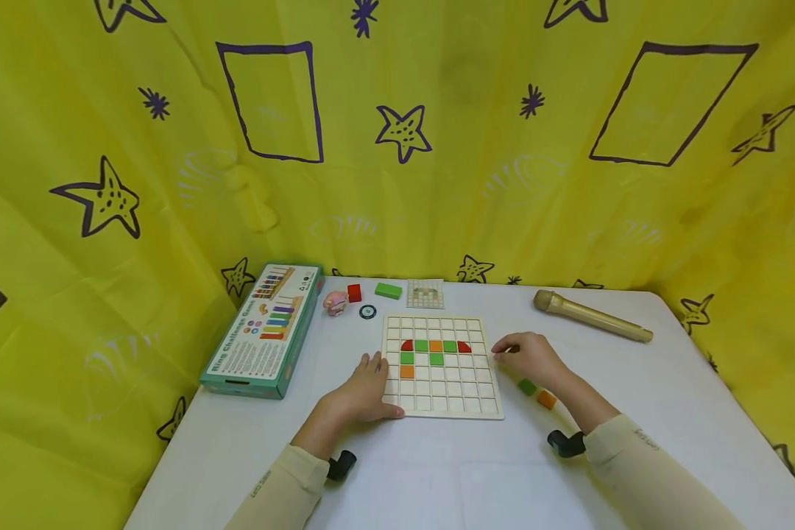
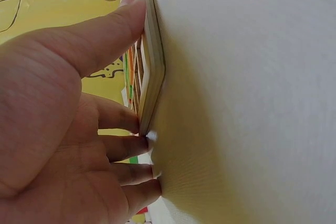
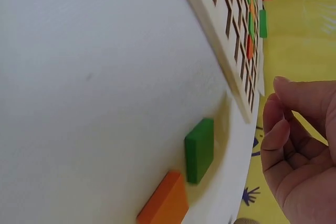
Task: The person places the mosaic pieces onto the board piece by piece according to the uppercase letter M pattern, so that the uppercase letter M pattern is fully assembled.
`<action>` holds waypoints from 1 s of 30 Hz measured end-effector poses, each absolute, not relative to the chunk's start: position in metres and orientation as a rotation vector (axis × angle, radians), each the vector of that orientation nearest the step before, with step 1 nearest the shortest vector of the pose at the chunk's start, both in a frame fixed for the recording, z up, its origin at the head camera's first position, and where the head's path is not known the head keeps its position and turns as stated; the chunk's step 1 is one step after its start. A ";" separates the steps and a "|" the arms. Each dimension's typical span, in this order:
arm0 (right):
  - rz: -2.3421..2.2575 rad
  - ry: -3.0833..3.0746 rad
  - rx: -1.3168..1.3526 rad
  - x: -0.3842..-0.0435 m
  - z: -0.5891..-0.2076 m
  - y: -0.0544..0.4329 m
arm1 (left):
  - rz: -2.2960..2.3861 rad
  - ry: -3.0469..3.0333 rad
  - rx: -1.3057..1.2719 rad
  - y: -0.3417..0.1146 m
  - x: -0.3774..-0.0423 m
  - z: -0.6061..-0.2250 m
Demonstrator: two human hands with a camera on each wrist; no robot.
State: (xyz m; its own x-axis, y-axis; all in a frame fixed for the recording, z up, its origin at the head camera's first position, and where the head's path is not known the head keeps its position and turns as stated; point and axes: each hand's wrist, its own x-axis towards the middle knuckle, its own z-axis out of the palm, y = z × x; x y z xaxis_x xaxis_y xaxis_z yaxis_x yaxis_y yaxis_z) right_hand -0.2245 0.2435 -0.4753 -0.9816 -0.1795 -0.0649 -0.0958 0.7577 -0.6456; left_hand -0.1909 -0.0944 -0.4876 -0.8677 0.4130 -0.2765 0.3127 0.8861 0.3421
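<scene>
A pale square grid board (image 1: 449, 404) lies flat on the table, with several red, green and orange tiles set in its upper and left cells. My left hand (image 1: 363, 390) rests at its near left corner. In the left wrist view the thumb (image 2: 118, 22) touches the near edge while the straight fingers (image 2: 128, 148) lie along the left side. Just off the board's right edge hovers my right hand (image 1: 530, 359), fingers loosely curled, thumb close to the index fingertip, no tile showing between them. Below it lie a green tile (image 3: 200, 150) and an orange tile (image 3: 165, 200).
A boxed ring game (image 1: 261, 331) lies at the left. Behind the board are a pink figure (image 1: 335, 302), a red block (image 1: 354, 293), a round dark disc (image 1: 367, 311), a green block (image 1: 388, 291) and a pattern card (image 1: 425, 294). A gold toy microphone (image 1: 592, 315) lies back right.
</scene>
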 end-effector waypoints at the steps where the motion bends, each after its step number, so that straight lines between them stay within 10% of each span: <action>1: -1.030 2.824 -0.208 -0.223 -0.476 0.247 | 0.409 2.710 0.540 -0.094 -0.191 -0.488; 30: -0.982 2.767 -0.204 -0.183 -0.490 0.286 | 0.420 2.694 0.536 -0.095 -0.193 -0.489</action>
